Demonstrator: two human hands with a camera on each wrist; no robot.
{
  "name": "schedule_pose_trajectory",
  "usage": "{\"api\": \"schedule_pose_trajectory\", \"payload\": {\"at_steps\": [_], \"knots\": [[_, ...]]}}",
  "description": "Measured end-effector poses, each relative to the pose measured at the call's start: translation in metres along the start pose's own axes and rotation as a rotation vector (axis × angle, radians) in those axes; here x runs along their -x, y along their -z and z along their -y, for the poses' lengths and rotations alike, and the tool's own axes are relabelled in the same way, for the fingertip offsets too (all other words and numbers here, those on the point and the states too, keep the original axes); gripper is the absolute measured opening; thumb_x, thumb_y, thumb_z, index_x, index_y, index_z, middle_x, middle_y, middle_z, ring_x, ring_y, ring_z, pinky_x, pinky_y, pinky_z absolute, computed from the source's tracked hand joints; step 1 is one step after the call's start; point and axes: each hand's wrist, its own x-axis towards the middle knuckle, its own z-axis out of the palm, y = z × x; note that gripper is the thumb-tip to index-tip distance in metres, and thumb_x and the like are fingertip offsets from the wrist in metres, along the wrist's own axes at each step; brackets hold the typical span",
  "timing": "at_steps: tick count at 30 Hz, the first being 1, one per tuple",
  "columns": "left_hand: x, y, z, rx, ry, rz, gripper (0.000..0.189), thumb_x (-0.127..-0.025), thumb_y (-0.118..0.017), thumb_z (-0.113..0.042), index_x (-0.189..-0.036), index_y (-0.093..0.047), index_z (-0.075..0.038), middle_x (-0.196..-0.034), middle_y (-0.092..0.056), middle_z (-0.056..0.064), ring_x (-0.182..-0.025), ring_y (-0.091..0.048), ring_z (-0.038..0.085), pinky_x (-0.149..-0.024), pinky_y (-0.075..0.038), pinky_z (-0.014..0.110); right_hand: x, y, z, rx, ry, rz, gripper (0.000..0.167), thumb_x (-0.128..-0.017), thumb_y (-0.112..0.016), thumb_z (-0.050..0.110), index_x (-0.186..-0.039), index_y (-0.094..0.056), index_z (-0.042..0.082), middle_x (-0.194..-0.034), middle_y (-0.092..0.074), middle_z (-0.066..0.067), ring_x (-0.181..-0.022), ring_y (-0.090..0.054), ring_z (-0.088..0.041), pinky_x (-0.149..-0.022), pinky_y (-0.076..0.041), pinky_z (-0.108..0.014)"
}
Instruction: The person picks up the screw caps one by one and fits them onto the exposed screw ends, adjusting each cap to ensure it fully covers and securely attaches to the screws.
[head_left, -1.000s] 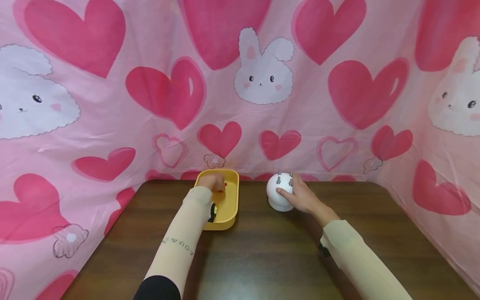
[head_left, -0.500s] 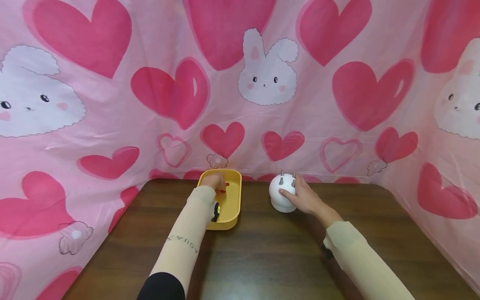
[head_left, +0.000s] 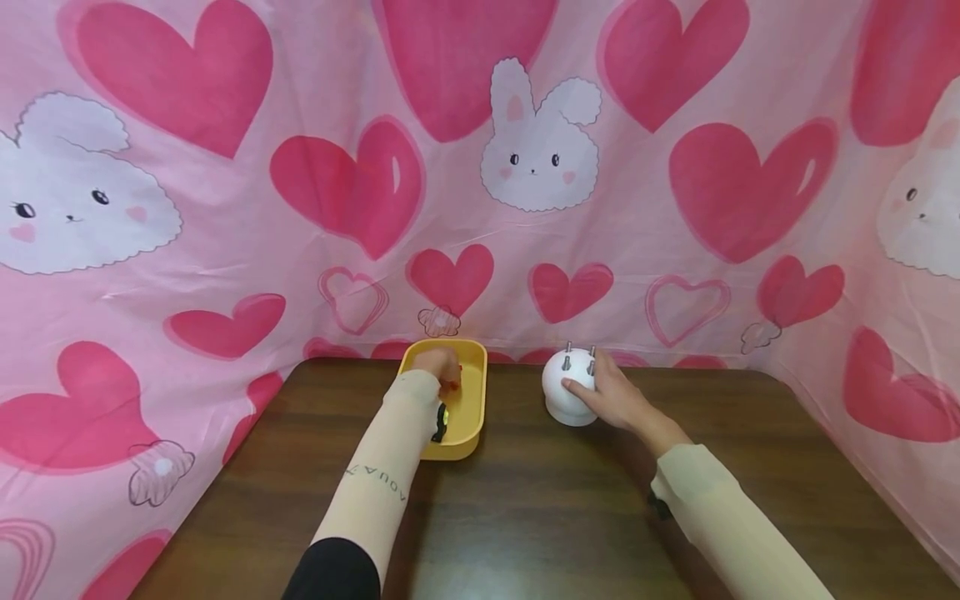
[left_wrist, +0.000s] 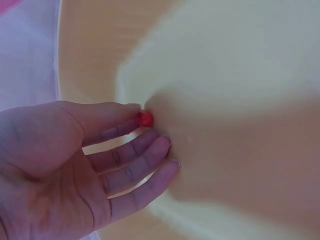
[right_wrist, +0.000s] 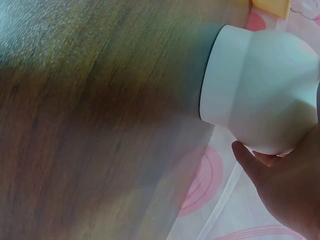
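Note:
Inside a yellow tray (head_left: 470, 417) my left hand (head_left: 437, 367) pinches a small red piece (left_wrist: 145, 119) between thumb and index finger. A round, glossy end of this piece shows in the left wrist view; the fingers cover most of the rest. The other fingers are bent close over the tray floor. To the right, my right hand (head_left: 617, 396) grips a white ball-shaped body (head_left: 558, 387) from its right side, thumb on the near face. That body stands upright on a round base collar (right_wrist: 220, 75), and several metal pegs (head_left: 567, 363) stick up from its top.
Both things stand near the back edge of a dark wooden table (head_left: 525, 517). A pink cloth (head_left: 630, 233) printed with hearts and rabbits hangs behind the table and along both sides.
The head view has swung slightly left, so everything sits a little farther right in it. My left hand has shifted slightly within the tray. The right hand keeps its grip on the white body.

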Motion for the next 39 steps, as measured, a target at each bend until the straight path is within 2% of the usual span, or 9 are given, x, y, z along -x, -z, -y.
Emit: {"api": "schedule_pose_trajectory", "payload": {"at_steps": [9,13,19,22,24,30,32,35,39], "knots": [[-0.005,0.005,0.002,-0.077,-0.057,0.109,0.010,-0.088,-0.065,-0.003,-0.082,-0.072,-0.001,-0.067,-0.051,0.005,-0.055,-0.040,0.015,-0.048,-0.033,0.023,0.001,0.000,-0.001,0.001,0.003,0.006,0.097,-0.097,-0.060,0.057,-0.153,-0.016,-0.010,-0.146,-0.036,-0.031,-0.126,-0.049,-0.044,-0.110,-0.040,-0.061],[-0.002,0.005,0.002,-0.005,-0.059,0.136,0.014,-0.092,-0.068,-0.012,-0.091,-0.072,0.001,-0.074,-0.053,0.007,-0.059,-0.043,0.014,-0.049,-0.036,0.022,0.000,0.000,0.000,-0.005,-0.002,0.012,0.099,-0.097,-0.060,0.056,-0.154,-0.013,-0.010,-0.148,-0.033,-0.032,-0.128,-0.048,-0.046,-0.111,-0.039,-0.061],[0.006,-0.001,-0.001,0.263,0.059,0.074,0.027,-0.092,-0.072,-0.018,-0.108,-0.071,0.004,-0.085,-0.059,0.011,-0.063,-0.049,0.016,-0.053,-0.044,0.023,0.001,0.001,0.000,0.002,-0.003,0.028,0.103,-0.098,-0.057,0.057,-0.154,-0.009,-0.014,-0.152,-0.029,-0.036,-0.132,-0.046,-0.049,-0.111,-0.038,-0.062],[0.010,-0.004,-0.004,0.297,0.092,0.028,0.026,-0.090,-0.072,-0.013,-0.109,-0.071,0.005,-0.089,-0.064,0.014,-0.060,-0.049,0.017,-0.054,-0.045,0.025,0.001,0.001,0.001,-0.003,-0.001,0.030,0.102,-0.099,-0.057,0.057,-0.154,-0.009,-0.015,-0.151,-0.029,-0.036,-0.131,-0.046,-0.048,-0.111,-0.039,-0.062],[0.013,-0.005,-0.006,0.253,0.077,0.011,0.025,-0.090,-0.071,-0.012,-0.108,-0.072,0.005,-0.092,-0.067,0.016,-0.057,-0.050,0.017,-0.054,-0.046,0.026,0.002,0.001,0.002,-0.007,0.004,0.029,0.102,-0.099,-0.057,0.056,-0.154,-0.009,-0.015,-0.151,-0.029,-0.036,-0.130,-0.047,-0.048,-0.110,-0.039,-0.062],[0.022,-0.007,-0.012,0.373,0.138,-0.057,0.018,-0.084,-0.075,-0.008,-0.097,-0.075,0.003,-0.101,-0.071,0.021,-0.070,-0.057,0.027,-0.059,-0.052,0.031,0.000,-0.002,-0.003,-0.005,-0.006,0.039,0.107,-0.097,-0.055,0.063,-0.155,-0.007,-0.013,-0.152,-0.027,-0.036,-0.132,-0.045,-0.049,-0.110,-0.038,-0.063],[0.022,-0.007,-0.014,0.328,0.118,-0.055,0.015,-0.084,-0.075,-0.008,-0.096,-0.075,0.002,-0.099,-0.071,0.020,-0.075,-0.058,0.028,-0.061,-0.053,0.032,-0.001,-0.002,-0.004,-0.008,-0.011,0.042,0.109,-0.096,-0.055,0.065,-0.156,-0.006,-0.012,-0.153,-0.027,-0.036,-0.133,-0.044,-0.050,-0.111,-0.037,-0.063],[0.020,-0.008,-0.015,0.331,0.124,-0.042,0.013,-0.084,-0.075,-0.006,-0.094,-0.076,0.002,-0.093,-0.071,0.018,-0.080,-0.060,0.029,-0.066,-0.054,0.033,-0.001,-0.002,-0.004,-0.011,-0.007,0.042,0.111,-0.095,-0.055,0.066,-0.156,-0.006,-0.012,-0.154,-0.026,-0.036,-0.135,-0.043,-0.050,-0.112,-0.036,-0.064],[0.014,-0.008,-0.015,0.232,0.068,-0.009,0.009,-0.085,-0.075,-0.005,-0.092,-0.077,0.000,-0.087,-0.070,0.014,-0.080,-0.062,0.026,-0.067,-0.055,0.031,0.000,-0.002,-0.004,-0.009,-0.004,0.040,0.111,-0.095,-0.053,0.067,-0.156,-0.006,-0.012,-0.153,-0.026,-0.037,-0.136,-0.041,-0.051,-0.112,-0.035,-0.065]]}}
